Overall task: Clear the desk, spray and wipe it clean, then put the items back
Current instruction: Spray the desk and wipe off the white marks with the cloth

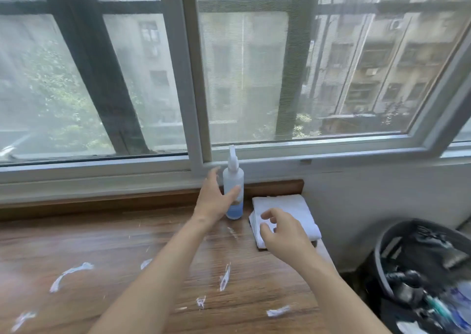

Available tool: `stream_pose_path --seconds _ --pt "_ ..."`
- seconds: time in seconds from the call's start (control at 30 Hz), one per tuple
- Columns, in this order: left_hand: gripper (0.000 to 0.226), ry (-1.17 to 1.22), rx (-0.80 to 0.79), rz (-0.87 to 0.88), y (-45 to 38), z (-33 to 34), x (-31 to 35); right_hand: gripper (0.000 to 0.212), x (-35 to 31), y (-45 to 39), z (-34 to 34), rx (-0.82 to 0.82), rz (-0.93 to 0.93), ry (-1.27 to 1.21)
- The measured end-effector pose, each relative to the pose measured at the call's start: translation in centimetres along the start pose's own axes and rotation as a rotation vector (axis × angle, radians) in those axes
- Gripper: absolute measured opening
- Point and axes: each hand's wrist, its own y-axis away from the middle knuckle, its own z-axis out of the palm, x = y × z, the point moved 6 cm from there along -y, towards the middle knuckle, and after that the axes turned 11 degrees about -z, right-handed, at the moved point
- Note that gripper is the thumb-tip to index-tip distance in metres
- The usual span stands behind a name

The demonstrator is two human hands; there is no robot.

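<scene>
The left hand (213,198) is wrapping around the spray bottle (233,191), thumb across its front, fingers behind, the bottle standing upright on the wooden desk (102,244) by the window sill. Just right of that grip, the right hand (280,234) is hovering with loosely curled fingers over the folded white cloth (288,211), holding nothing.

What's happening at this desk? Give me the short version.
A person is at a wooden desk by a window. The left hand is closing round an upright spray bottle holding blue liquid; whether the grip is firm yet is unclear. The right hand hovers with loosely curled fingers just over a folded white cloth near the desk's right end. White scraps lie scattered on the desk. A dark bin of items sits to the right.
</scene>
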Motion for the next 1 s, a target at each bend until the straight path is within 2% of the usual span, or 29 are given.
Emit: stream_pose_path --seconds 0.1,0.2,0.4,0.53,0.7,0.77,0.9,1.0 --pt "0.091 0.073 -0.039 0.026 -3.5 1.1 0.4 0.023 0.3 0.8 0.3 0.068 0.085 -0.011" --pt "0.092 0.098 -0.110 -0.019 -6.1 3.0 0.2 0.026 0.5 2.1 -0.1 0.105 0.135 0.006" --pt "0.048 0.204 -0.005 0.067 -6.8 4.7 -0.5 0.032 1.2 3.9 -0.7 0.092 0.156 0.031" --pt "0.041 0.296 0.052 0.107 -5.9 4.2 -0.3 0.032 2.2 3.5 -0.8 0.074 0.144 0.025" --pt "0.042 0.221 0.050 0.369 -2.9 -0.1 3.5 0.032 3.9 1.5 -0.8 -0.009 0.120 0.096" --pt "0.042 0.155 0.017 0.411 -1.2 -2.1 3.7 0.033 5.1 0.1 -0.5 -0.055 0.113 0.154" --pt "0.031 0.122 -0.068 0.274 2.0 -4.3 0.4 0.045 8.6 -3.5 1.2 -0.178 0.065 0.393" --pt "0.032 0.136 -0.057 0.158 3.6 -4.8 -3.3 0.066 10.7 -6.0 2.9 -0.349 -0.024 0.610"
